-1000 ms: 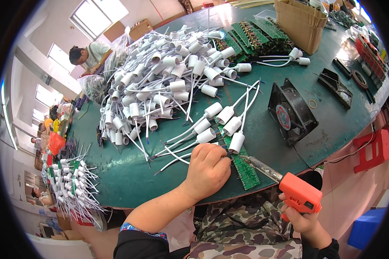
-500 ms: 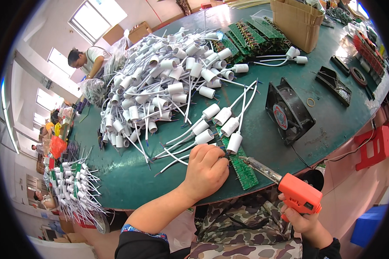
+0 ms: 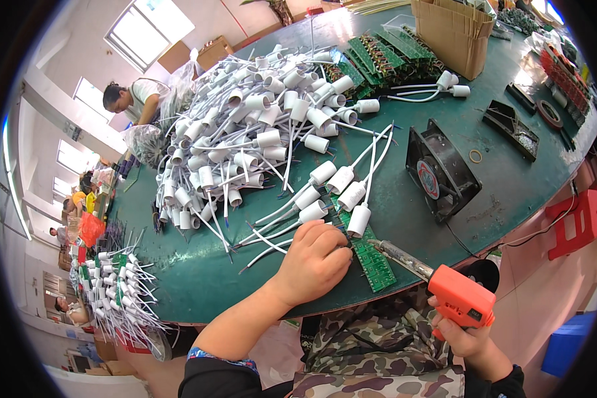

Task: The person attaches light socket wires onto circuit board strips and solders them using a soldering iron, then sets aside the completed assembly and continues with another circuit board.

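Observation:
A narrow green circuit board lies near the table's front edge, with several white lamp sockets and their wires resting across its far part. Beside the board's left edge, my left hand is closed, its fingertips bent down; whatever they pinch is hidden. My right hand grips an orange soldering gun by its handle. The gun's metal tip points left and reaches the board close to the left fingers; whether it touches cannot be made out.
A large heap of white wired sockets covers the table's far left. Stacked green boards and a cardboard box stand behind. A black fan is right of the board, a black tray beyond it. Another person works across the table.
Both hands and the soldering gun keep nearly the same place over the board. The view has shifted very slightly. The person across the table has moved their head a little.

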The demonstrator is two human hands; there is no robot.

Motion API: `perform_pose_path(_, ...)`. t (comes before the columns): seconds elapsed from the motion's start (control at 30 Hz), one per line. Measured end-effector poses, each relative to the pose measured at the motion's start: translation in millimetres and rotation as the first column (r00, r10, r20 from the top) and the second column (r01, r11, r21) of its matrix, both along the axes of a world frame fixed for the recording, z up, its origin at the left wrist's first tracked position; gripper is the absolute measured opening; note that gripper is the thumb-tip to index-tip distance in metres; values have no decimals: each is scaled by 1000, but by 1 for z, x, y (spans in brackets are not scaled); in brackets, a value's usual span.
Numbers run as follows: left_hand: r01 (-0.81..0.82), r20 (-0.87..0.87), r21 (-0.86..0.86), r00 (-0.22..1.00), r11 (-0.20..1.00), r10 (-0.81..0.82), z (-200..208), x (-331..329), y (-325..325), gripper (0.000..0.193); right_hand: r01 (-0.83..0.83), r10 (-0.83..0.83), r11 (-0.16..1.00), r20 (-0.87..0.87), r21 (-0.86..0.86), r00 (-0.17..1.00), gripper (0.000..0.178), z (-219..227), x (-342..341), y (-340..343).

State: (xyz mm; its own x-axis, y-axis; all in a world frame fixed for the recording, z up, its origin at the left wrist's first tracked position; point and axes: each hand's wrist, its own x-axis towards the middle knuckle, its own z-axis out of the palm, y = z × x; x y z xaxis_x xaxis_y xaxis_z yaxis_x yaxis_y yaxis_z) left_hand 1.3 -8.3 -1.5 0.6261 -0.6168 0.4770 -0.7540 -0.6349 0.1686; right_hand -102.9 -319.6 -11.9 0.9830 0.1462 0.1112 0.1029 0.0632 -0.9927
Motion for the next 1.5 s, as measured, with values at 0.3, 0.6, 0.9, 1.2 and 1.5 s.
perform_pose_path(0.3,134,-103,46,986,990,-129,14,7,7,24,13,-13,1000,10,25,1000,36,1,2,2)
perform_pose_path(0.6,15,-55,-124,998,992,-22,0,1,-2,23,-5,5,1000,-9,8,1000,37,3,2,0)
perform_pose_path(0.9,-104,43,-137,993,985,111,-9,-2,-11,22,-70,70,993,3,99,998,42,-10,2,-1)
perform_pose_path(1.2,-71,-4,-174,997,982,72,-10,-1,-7,23,-121,117,990,56,73,992,45,-25,3,2)
perform_pose_path(1.5,-55,-7,-182,998,982,55,-9,-2,-7,24,-147,146,989,108,-6,983,44,-28,7,3)
